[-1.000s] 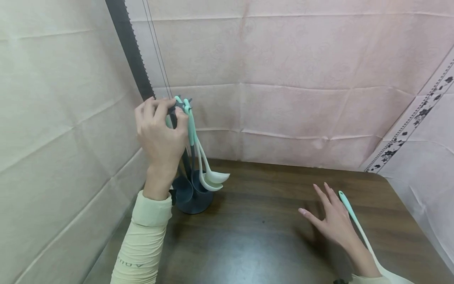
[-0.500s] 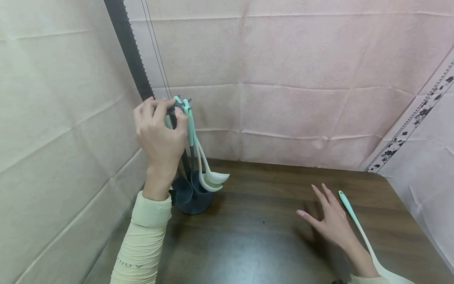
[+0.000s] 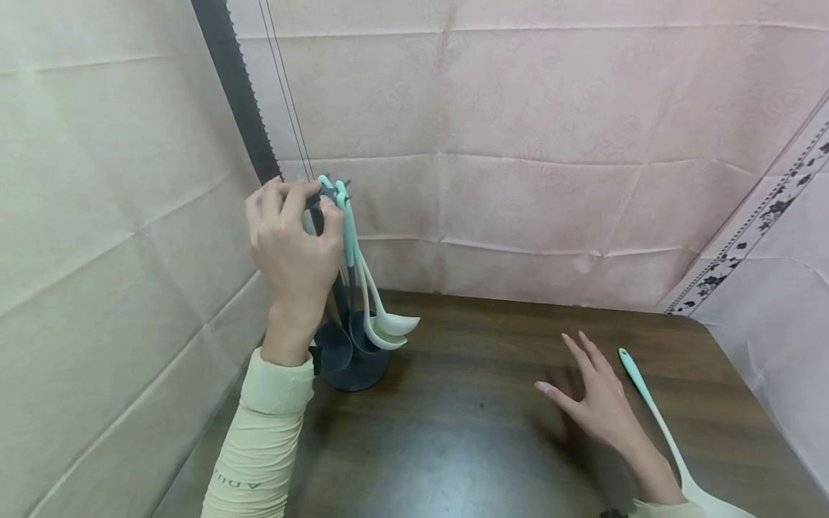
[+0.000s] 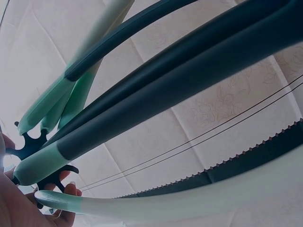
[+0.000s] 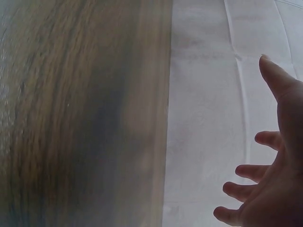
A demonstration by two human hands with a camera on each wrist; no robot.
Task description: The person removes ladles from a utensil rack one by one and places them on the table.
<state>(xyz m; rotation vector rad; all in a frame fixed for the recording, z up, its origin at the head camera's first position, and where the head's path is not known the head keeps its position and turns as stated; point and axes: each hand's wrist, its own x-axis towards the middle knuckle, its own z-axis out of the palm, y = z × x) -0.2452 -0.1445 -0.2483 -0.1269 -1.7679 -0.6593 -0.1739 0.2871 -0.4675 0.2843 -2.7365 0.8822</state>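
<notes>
At the table's left, my left hand [image 3: 291, 244] grips the hooked top of a dark utensil stand [image 3: 358, 375]. Its fingertips curl round the hooks [image 4: 32, 144] in the left wrist view. From the stand hang white ladles [image 3: 388, 327] with mint handle ends and a dark ladle [image 3: 333, 349]. One handle with a mint tip [image 4: 40, 165] lies close by my palm. My right hand [image 3: 599, 403] is over the table at the right, fingers spread, holding nothing. Right of it lies a long pale utensil [image 3: 667, 432] with a mint handle end; its head is cut off by the frame.
The brown wooden table [image 3: 466, 432] ends at a pinkish cloth backdrop [image 3: 518, 180]. A pale cloth wall [image 3: 129, 252] rises close to my left arm, and another cloth [image 3: 777, 345] stands at the right edge.
My right hand has drifted slightly left, away from the pale utensil. The left hand and the stand have stayed in place.
</notes>
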